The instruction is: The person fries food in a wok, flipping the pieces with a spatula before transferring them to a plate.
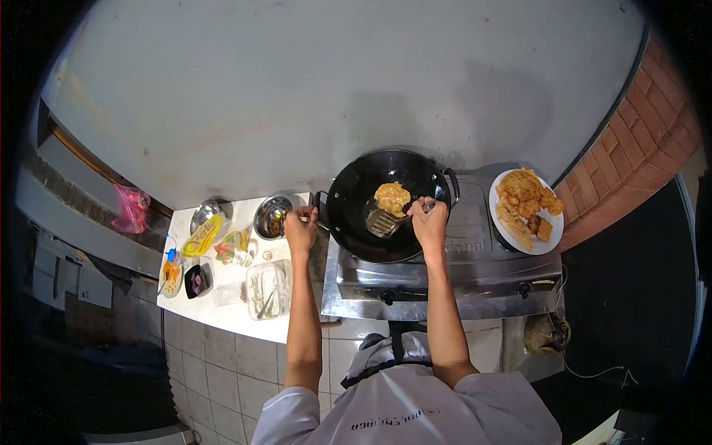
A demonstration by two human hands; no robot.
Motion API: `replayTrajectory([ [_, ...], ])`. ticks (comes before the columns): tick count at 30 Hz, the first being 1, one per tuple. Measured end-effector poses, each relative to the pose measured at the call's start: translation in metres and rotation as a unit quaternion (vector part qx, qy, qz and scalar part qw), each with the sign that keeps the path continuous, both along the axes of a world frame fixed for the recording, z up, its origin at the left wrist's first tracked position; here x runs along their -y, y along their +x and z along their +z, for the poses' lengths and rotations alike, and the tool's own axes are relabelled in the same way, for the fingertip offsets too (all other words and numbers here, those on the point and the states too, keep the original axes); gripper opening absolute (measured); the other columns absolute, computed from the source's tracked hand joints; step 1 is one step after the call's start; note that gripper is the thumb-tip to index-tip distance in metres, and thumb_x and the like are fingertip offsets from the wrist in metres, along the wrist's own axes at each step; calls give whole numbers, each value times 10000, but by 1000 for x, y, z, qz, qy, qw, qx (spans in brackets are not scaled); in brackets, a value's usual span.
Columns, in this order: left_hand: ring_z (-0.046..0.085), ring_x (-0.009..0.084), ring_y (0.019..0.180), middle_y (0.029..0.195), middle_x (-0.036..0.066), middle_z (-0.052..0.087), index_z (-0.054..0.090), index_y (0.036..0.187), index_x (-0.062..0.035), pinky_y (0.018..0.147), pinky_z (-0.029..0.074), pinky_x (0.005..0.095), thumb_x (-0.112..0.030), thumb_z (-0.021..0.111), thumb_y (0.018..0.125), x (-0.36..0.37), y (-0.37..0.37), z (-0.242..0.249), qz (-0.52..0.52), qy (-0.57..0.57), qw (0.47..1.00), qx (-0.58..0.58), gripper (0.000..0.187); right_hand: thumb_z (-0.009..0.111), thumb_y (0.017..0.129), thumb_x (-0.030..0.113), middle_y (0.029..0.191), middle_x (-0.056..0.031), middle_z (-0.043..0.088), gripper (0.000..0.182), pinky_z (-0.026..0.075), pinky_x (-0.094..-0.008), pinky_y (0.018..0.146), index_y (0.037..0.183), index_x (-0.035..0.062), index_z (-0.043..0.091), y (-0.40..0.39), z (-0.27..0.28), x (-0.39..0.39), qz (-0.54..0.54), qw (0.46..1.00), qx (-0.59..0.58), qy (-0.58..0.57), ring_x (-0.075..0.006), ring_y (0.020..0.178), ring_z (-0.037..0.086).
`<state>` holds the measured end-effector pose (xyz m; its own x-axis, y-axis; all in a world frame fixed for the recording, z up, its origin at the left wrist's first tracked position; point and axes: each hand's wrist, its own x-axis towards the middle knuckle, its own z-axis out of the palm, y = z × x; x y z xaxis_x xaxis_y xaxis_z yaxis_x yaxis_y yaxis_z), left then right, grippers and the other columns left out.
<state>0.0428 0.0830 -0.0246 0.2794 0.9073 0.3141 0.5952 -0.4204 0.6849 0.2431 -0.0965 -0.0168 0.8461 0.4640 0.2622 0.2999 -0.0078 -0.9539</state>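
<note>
A black wok [352, 233] sits on the gas stove, with a browned, lumpy fried patty [391, 198] inside it. My right hand [430, 220] is closed around the handle of a slotted metal spatula [383, 223], whose blade lies in the wok just below the patty and close to its lower edge. On the other side, my left hand [301, 228] has its fingers curled at the wok's left handle [320, 202]; the exact grip is partly hidden. Close beside that hand stands a metal bowl [266, 212] with dark contents.
Right of the wok, a white plate [553, 236] holds fried food on the steel stove [463, 285]. The white table [222, 309] carries a clear container [268, 290], a yellow packet [201, 237], a small black bowl [196, 281] and another metal bowl [207, 212]. A gas cylinder [544, 335] stands below right.
</note>
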Motion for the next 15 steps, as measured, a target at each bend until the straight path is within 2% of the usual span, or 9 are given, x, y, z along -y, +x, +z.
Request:
replayTrajectory([
  [7, 647, 313, 745, 770, 151, 666, 697, 834, -29, 689, 490, 373, -196, 700, 756, -5, -2, -3, -14, 17, 1000, -6, 184, 546, 787, 69, 558, -167, 587, 212, 442, -349, 536, 615, -54, 539, -1, -6, -2, -17, 1000, -16, 13, -244, 556, 632],
  [9, 659, 242, 713, 736, 145, 664, 696, 887, -20, 669, 487, 338, -168, 681, 765, -3, -1, 0, -18, 32, 999, -35, 193, 546, 788, 71, 552, -169, 582, 219, 440, -349, 533, 609, -55, 531, -2, -1, 0, -23, 999, -20, 14, -242, 555, 632],
  [15, 659, 248, 715, 748, 144, 665, 693, 889, -18, 675, 486, 335, -169, 684, 763, -3, -1, 1, -7, 16, 999, -33, 197, 539, 813, 78, 544, -173, 575, 252, 432, -344, 522, 604, -62, 523, -5, 8, 8, -8, 1000, -14, 4, -228, 536, 622],
])
